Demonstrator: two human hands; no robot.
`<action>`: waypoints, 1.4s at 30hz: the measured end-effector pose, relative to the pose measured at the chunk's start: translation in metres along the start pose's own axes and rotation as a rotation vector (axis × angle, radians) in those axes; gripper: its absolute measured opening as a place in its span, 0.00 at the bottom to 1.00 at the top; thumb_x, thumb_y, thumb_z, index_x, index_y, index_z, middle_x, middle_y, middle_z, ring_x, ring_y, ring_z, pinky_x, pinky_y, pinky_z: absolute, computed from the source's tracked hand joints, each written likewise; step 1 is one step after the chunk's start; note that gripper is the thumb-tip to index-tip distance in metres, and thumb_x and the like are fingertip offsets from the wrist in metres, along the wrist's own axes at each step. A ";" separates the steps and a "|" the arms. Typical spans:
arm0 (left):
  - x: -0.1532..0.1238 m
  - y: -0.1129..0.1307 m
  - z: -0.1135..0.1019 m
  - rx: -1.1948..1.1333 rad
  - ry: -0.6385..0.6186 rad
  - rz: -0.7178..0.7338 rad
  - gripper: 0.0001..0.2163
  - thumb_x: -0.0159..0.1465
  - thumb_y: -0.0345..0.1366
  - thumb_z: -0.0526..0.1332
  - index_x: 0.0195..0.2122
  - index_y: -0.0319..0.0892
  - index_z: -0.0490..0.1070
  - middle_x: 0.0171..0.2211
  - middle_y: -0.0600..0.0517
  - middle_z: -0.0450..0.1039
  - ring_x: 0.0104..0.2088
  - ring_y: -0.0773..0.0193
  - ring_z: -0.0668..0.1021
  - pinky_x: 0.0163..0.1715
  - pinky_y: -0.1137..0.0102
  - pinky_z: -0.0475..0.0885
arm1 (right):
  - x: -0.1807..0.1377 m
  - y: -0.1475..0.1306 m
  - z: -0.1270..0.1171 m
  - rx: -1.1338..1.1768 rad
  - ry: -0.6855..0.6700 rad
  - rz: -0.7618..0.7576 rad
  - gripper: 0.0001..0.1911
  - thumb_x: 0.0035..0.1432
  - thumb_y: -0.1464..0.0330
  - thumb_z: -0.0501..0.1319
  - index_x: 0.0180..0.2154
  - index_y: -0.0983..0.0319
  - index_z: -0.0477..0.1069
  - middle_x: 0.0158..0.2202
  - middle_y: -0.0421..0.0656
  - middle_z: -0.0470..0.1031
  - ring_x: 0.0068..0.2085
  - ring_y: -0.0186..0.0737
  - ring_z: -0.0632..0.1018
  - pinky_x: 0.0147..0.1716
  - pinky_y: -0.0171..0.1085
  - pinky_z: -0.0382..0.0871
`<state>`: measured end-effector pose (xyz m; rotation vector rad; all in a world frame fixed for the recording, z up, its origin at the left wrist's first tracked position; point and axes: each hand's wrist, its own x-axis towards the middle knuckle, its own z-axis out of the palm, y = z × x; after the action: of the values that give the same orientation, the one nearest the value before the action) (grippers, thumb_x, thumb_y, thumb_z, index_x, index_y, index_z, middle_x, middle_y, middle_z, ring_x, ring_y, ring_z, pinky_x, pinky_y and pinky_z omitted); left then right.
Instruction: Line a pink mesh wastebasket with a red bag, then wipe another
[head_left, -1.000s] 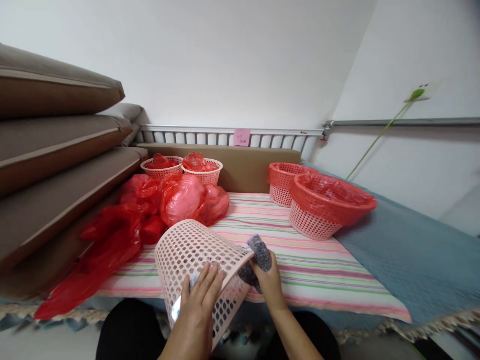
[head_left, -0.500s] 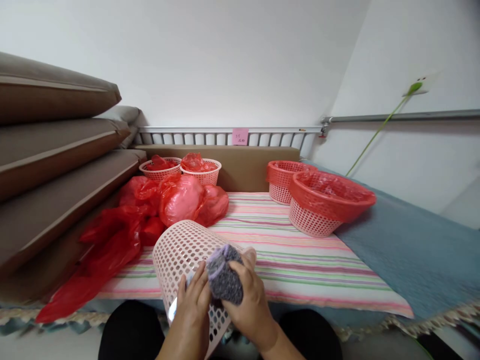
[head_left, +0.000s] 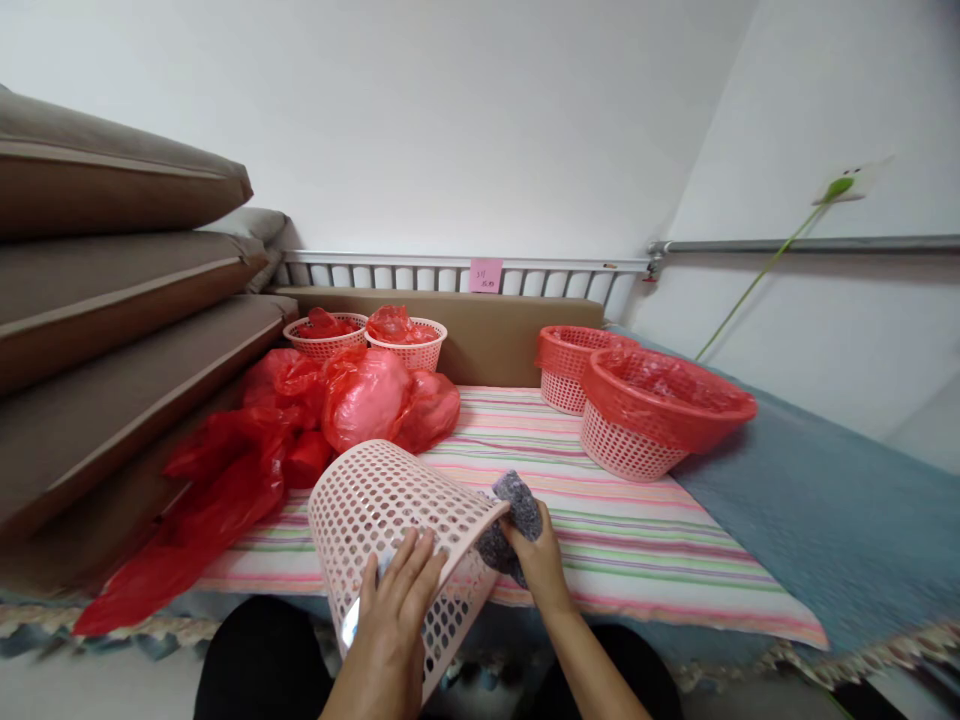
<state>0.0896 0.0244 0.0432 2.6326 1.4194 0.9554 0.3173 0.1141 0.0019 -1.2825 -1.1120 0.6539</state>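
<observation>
A pale pink perforated plastic basket point(head_left: 382, 495) lies tilted on its side at the bed's front edge, its mouth turned towards the lower right. My left hand point(head_left: 394, 610) lies flat on its outer wall near the rim, fingers stretched and slightly apart. My right hand point(head_left: 536, 555) is closed around a grey cloth point(head_left: 519, 505) with a lilac edge. Part of this cloth sits over the basket's rim at the right, and some of it reaches inside the mouth. A shiny spot on the basket beside my left hand is partly covered.
Red plastic bags point(head_left: 367, 400) are heaped behind the basket. Two pink baskets point(head_left: 409, 355) holding red plastic stand at the back left. Two red-lined baskets point(head_left: 634, 440) stand right on the striped cloth point(head_left: 645, 540). Stacked cushions point(head_left: 127, 340) rise at left.
My right hand has moved right with the grey cloth, from the basket's outer wall to its rim. My left hand has shifted slightly right and stays on the basket.
</observation>
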 end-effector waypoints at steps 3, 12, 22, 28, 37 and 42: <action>-0.002 -0.002 0.002 0.012 0.009 0.026 0.41 0.51 0.14 0.44 0.64 0.51 0.40 0.62 0.43 0.57 0.62 0.51 0.59 0.52 0.39 0.55 | 0.002 0.023 -0.002 0.065 0.021 0.086 0.25 0.41 0.58 0.65 0.41 0.62 0.65 0.36 0.45 0.75 0.38 0.47 0.76 0.39 0.42 0.68; 0.001 -0.001 -0.004 0.030 0.040 -0.014 0.39 0.53 0.15 0.44 0.64 0.51 0.41 0.61 0.42 0.57 0.62 0.51 0.59 0.51 0.40 0.58 | -0.017 -0.055 0.004 -0.307 -0.072 -0.295 0.24 0.48 0.65 0.61 0.49 0.59 0.62 0.42 0.45 0.73 0.42 0.45 0.75 0.41 0.41 0.69; 0.001 0.003 -0.012 -0.015 -0.007 -0.045 0.38 0.51 0.14 0.44 0.62 0.48 0.48 0.62 0.43 0.56 0.63 0.55 0.56 0.54 0.42 0.55 | -0.015 -0.048 0.012 -0.204 -0.067 -0.393 0.24 0.45 0.69 0.61 0.47 0.59 0.61 0.42 0.45 0.71 0.41 0.44 0.74 0.41 0.41 0.68; 0.003 0.006 -0.013 0.008 0.024 0.040 0.34 0.52 0.16 0.46 0.61 0.45 0.50 0.60 0.42 0.60 0.62 0.51 0.59 0.52 0.39 0.58 | 0.010 0.002 0.005 0.036 0.008 -0.034 0.24 0.45 0.59 0.64 0.42 0.61 0.64 0.37 0.44 0.74 0.37 0.44 0.75 0.39 0.42 0.68; 0.023 0.012 -0.043 0.105 0.002 -0.014 0.31 0.53 0.17 0.47 0.58 0.45 0.58 0.60 0.46 0.60 0.62 0.54 0.59 0.55 0.42 0.55 | -0.004 -0.062 0.002 -0.274 0.070 -0.416 0.24 0.45 0.66 0.62 0.47 0.59 0.62 0.41 0.46 0.71 0.42 0.46 0.74 0.42 0.44 0.67; 0.036 0.011 -0.033 0.119 -0.029 -0.037 0.30 0.51 0.17 0.47 0.56 0.39 0.62 0.57 0.41 0.65 0.58 0.50 0.65 0.52 0.43 0.60 | -0.037 -0.082 0.011 -0.463 -0.084 -0.820 0.31 0.41 0.68 0.64 0.50 0.58 0.60 0.46 0.48 0.68 0.47 0.53 0.72 0.46 0.50 0.65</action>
<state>0.0954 0.0363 0.0916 2.6796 1.5587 0.8522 0.2776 0.0675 0.0695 -1.0338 -1.7714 -0.1806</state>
